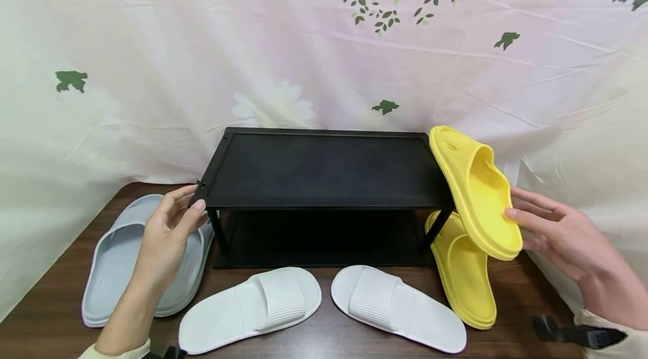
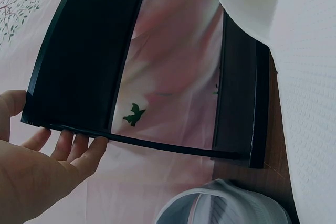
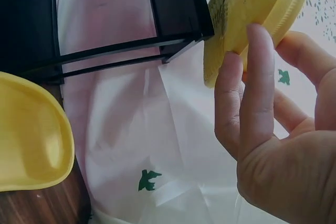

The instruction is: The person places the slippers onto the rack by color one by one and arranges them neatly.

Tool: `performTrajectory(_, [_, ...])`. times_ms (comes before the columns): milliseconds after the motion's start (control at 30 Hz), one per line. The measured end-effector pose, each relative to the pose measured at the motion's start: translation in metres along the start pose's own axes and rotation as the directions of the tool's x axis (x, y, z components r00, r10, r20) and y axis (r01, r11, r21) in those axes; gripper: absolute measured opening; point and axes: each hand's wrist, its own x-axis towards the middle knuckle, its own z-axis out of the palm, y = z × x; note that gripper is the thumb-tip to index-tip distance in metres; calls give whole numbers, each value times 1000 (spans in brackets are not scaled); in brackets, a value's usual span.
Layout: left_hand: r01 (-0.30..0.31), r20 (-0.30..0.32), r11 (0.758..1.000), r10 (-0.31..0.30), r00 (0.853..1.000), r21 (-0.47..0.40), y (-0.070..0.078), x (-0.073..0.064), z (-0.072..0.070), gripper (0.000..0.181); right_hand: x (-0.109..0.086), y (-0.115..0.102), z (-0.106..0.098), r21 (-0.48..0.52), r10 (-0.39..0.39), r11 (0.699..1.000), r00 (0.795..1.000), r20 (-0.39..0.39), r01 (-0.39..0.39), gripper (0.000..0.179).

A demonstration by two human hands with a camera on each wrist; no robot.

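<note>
At the left front corner of a black two-tier shoe rack (image 1: 324,170), my left hand (image 1: 164,241) grips the top shelf's edge. In the left wrist view the thumb lies on one side of that shelf (image 2: 84,56) and the fingers on the other. My right hand (image 1: 572,235) pinches a yellow slipper (image 1: 481,201) by its heel end, thumb on the inner side and fingers beneath. Tilted, this slipper hangs beside the rack's right end, its toe near the top shelf's right edge. The matching yellow slipper (image 1: 468,280) lies below it on the table.
Two white slippers, one left (image 1: 248,311) and one right (image 1: 397,308), lie angled before the rack on the brown table (image 1: 324,328). A pair of grey slippers (image 1: 113,257) sits at the left, partly behind my left forearm. A patterned cloth (image 1: 324,66) hangs behind.
</note>
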Motion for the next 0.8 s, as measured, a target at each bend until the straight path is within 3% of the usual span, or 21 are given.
performTrajectory(167, [-10, 1, 1000, 10, 1000, -11, 0, -1, -1, 42, 8, -9, 8, -64, 8, 998, 1000, 8, -7, 46])
performTrajectory(400, [-11, 13, 1000, 11, 1000, 13, -1, 0, 1, 44, 14, -12, 16, -79, 25, 997, 1000, 8, -24, 44])
performTrajectory(600, [-12, 12, 1000, 11, 1000, 22, 0, 0, 1, 45, 25, -17, 25, -192, 19, 981, 1000, 1, -19, 40])
performTrajectory(800, [-11, 8, 1000, 11, 1000, 1, 0, -1, 0, 44, 36, -26, 32, -240, 32, 970, 999, 4, -30, 40])
